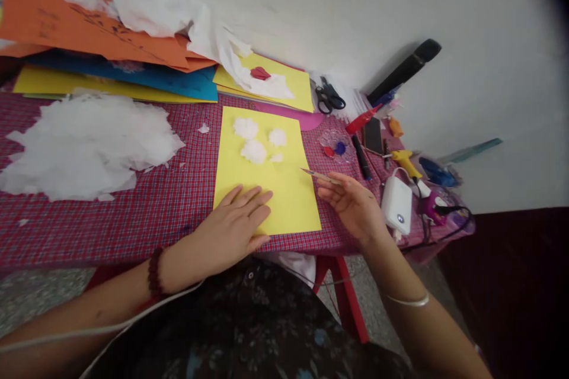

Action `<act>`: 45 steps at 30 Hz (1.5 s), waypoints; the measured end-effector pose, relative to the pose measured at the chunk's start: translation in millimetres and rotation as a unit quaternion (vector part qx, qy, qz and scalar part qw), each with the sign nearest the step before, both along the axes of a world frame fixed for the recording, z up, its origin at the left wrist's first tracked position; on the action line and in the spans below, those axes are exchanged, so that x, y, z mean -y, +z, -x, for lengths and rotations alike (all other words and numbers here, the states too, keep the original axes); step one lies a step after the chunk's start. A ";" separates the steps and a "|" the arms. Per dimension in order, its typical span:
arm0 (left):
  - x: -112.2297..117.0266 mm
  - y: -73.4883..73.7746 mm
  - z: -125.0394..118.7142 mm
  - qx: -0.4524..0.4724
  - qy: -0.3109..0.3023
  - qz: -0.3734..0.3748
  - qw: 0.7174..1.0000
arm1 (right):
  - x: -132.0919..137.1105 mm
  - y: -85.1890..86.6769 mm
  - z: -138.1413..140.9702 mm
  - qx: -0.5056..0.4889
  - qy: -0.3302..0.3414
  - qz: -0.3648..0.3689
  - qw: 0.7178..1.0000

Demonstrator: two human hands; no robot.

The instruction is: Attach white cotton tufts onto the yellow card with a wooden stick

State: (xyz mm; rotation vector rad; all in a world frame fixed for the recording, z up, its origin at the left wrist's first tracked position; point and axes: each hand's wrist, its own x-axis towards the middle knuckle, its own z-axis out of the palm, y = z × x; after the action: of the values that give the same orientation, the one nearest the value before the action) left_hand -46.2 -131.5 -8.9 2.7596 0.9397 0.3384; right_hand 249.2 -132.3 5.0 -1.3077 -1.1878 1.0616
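A yellow sheet of paper point(287, 189) lies on the checked tablecloth in front of me. Several white tissue-paper puffs point(253, 151) sit on its upper half, along with one smaller white scrap point(276, 157). My left hand point(237, 222) rests flat on the sheet's lower left corner, fingers stretched out and holding nothing. Beside the right edge of the sheet, my right hand point(351, 204) pinches a thin paintbrush point(320, 176) between thumb and fingers. The pointed tip of the brush is over the paper, pointing left; whether it touches cannot be told.
At left lies a broad heap of white tissue pieces point(89, 145). Behind stand stacked coloured papers point(111, 80) and crumpled tissue point(151, 6). To the right are scissors point(328, 96), a clear dish with red and blue paint point(338, 148), a marker point(361, 157), a glue gun point(405, 163) and a white power bank point(397, 204).
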 end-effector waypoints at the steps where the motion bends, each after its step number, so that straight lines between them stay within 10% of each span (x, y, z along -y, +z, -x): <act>1: 0.2 -0.1 0.0 0.000 0.001 -0.005 1.000 | 3.3 -1.7 -1.1 0.022 -0.003 -0.013 1.000; 4: 0.0 -0.1 0.7 -0.005 0.000 -0.010 1.000 | 13.5 -7.3 -7.0 0.199 -0.029 -0.074 0.977; 7: -1.3 0.7 1.1 -0.016 -0.008 -0.009 1.000 | 30.3 -15.7 -12.1 0.434 -0.006 -0.123 0.892; 11: -3.7 0.8 1.1 -0.023 -0.011 -0.014 1.000 | 72.1 -27.2 -14.9 0.539 0.005 -0.149 0.829; 18: -7.0 -0.9 0.5 -0.020 -0.018 -0.025 0.999 | 152.2 -18.5 -16.9 0.452 -0.067 -0.107 0.883; 26: -5.4 2.2 0.1 -0.027 -0.013 -0.015 0.999 | 115.9 -20.1 -5.6 0.297 -0.107 -0.093 0.944; 45: -5.7 1.6 0.2 -0.038 -0.014 -0.006 0.999 | 137.9 -33.6 -9.1 0.578 0.019 -0.199 0.792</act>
State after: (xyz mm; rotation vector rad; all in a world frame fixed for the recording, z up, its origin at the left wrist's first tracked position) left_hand -46.4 -125.8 -7.2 2.8114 0.9174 0.2358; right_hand 258.4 -270.3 -28.6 -1.5872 -2.1736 -0.1464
